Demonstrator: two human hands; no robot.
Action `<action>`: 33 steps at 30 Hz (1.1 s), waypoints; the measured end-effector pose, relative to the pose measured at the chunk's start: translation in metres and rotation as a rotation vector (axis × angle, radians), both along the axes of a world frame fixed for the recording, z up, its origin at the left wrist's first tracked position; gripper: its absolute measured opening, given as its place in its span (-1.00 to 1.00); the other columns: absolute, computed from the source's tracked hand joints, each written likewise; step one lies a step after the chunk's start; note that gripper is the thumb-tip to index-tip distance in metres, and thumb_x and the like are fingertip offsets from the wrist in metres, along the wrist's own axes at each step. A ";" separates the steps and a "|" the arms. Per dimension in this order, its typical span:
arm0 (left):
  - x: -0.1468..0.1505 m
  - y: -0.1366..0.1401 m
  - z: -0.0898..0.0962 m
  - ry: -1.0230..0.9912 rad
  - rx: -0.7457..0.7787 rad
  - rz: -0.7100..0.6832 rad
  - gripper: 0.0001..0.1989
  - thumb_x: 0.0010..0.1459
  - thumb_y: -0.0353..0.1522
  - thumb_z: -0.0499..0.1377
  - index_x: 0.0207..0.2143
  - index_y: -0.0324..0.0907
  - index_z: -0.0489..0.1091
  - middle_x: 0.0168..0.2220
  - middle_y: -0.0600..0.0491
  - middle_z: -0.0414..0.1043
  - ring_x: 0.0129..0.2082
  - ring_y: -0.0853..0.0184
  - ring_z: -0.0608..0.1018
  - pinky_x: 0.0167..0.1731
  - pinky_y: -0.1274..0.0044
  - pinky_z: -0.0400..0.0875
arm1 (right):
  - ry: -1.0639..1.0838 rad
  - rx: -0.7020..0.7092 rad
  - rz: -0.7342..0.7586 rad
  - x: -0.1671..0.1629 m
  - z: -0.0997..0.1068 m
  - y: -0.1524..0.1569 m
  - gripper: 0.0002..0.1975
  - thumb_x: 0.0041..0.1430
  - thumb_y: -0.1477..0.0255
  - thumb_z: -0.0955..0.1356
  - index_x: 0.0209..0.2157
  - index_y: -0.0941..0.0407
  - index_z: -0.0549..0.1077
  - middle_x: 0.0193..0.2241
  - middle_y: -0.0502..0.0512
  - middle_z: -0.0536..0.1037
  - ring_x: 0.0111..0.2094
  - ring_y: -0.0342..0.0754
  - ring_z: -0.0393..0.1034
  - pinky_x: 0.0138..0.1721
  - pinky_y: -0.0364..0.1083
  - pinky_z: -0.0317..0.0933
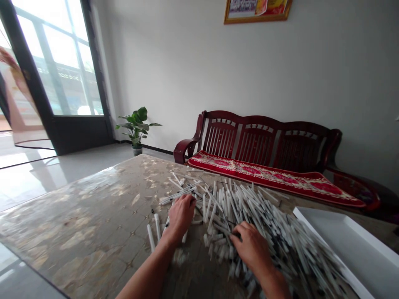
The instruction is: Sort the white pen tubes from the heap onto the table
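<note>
A large heap of white, translucent tubes that look like pen barrels point(237, 199), some with dark parts, covers the right half of the table. My left hand point(181, 214) is at the heap's left edge, its fingers curled together; whatever they hold is hidden. Over the near part of the pile, my right hand point(251, 245) has its thumb and fingers bent toward each other among the tubes, and I cannot make out what lies between them. Two loose white tubes point(157, 226) lie left of my left wrist. A small black piece point(152, 211) rests close by.
To the right of the heap sits a shallow white tray point(352, 245). The patterned tabletop point(93, 224) stretches to the left. Beyond it stand a dark red wooden bench point(249, 141) with a red runner and a potted plant point(136, 126) near a glass door point(62, 66).
</note>
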State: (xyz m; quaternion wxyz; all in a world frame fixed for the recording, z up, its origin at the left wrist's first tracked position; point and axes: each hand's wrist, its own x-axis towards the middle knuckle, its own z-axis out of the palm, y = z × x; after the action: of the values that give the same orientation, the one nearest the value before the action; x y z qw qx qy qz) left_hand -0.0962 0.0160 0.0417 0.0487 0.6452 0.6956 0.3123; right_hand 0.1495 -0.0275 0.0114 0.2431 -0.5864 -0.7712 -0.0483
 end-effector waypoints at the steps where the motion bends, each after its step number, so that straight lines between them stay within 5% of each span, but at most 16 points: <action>1: -0.004 -0.001 0.000 0.054 -0.049 0.018 -0.79 0.23 -0.30 0.07 -0.29 -0.09 0.51 -0.23 0.01 0.53 -0.15 0.22 0.50 -0.24 0.49 0.31 | 0.016 -0.003 -0.003 0.000 -0.001 0.000 -0.93 0.05 0.42 0.40 -0.49 -0.01 0.48 -0.42 0.00 0.53 -0.30 -0.02 0.42 -0.34 -0.12 0.15; 6: -0.010 -0.009 -0.001 0.167 -0.171 -0.044 -0.88 0.12 -0.33 0.17 -0.36 -0.06 0.52 -0.30 0.04 0.51 -0.20 0.22 0.49 -0.29 0.51 0.28 | 0.199 -0.034 -0.047 0.009 -0.007 0.010 -0.87 0.11 0.34 0.34 -0.48 0.02 0.48 -0.43 0.02 0.54 -0.40 -0.04 0.45 -0.39 -0.12 0.20; 15: 0.000 -0.016 -0.010 0.313 -0.186 -0.222 -0.89 0.04 -0.29 0.26 -0.37 -0.11 0.53 -0.23 -0.05 0.47 -0.14 0.13 0.43 -0.17 0.41 0.26 | 0.560 0.231 -0.133 0.022 -0.011 0.024 -0.56 0.21 0.11 0.23 -0.13 0.15 0.48 -0.22 0.25 0.54 -0.39 -0.01 0.44 -0.26 0.00 0.35; 21: 0.020 -0.023 -0.011 0.168 0.051 -0.338 -0.94 0.17 -0.33 0.20 -0.28 -0.09 0.43 -0.24 0.03 0.49 -0.13 0.19 0.43 -0.11 0.39 0.25 | 0.574 0.050 -0.005 -0.002 -0.002 0.005 -0.65 0.27 0.17 0.20 -0.26 0.08 0.52 -0.33 0.14 0.60 -0.30 0.01 0.49 -0.25 -0.09 0.31; 26: 0.046 -0.034 -0.016 0.084 0.153 -0.516 -0.96 0.23 -0.35 0.16 -0.27 -0.11 0.39 -0.34 0.08 0.52 -0.27 0.28 0.51 -0.13 0.43 0.30 | 0.471 -0.085 0.033 -0.019 0.010 -0.009 -0.57 0.32 0.11 0.15 -0.44 0.05 0.44 -0.53 0.03 0.55 -0.50 -0.07 0.40 -0.48 -0.17 0.11; 33: 0.056 -0.033 -0.022 0.104 0.222 -0.618 -0.94 0.23 -0.34 0.18 -0.29 -0.14 0.40 -0.36 0.07 0.54 -0.33 0.29 0.55 -0.24 0.46 0.36 | 0.532 -0.141 0.064 -0.017 0.010 -0.007 -0.50 0.31 0.05 0.14 -0.55 0.07 0.33 -0.66 -0.07 0.37 -0.58 -0.15 0.22 -0.53 -0.20 0.00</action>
State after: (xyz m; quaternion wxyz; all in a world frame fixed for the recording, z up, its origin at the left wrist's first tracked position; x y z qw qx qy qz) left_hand -0.0397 -0.0167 0.0194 0.0350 0.8421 0.4303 0.3231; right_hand 0.1326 -0.0349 0.0214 0.3970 -0.5692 -0.6998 0.1692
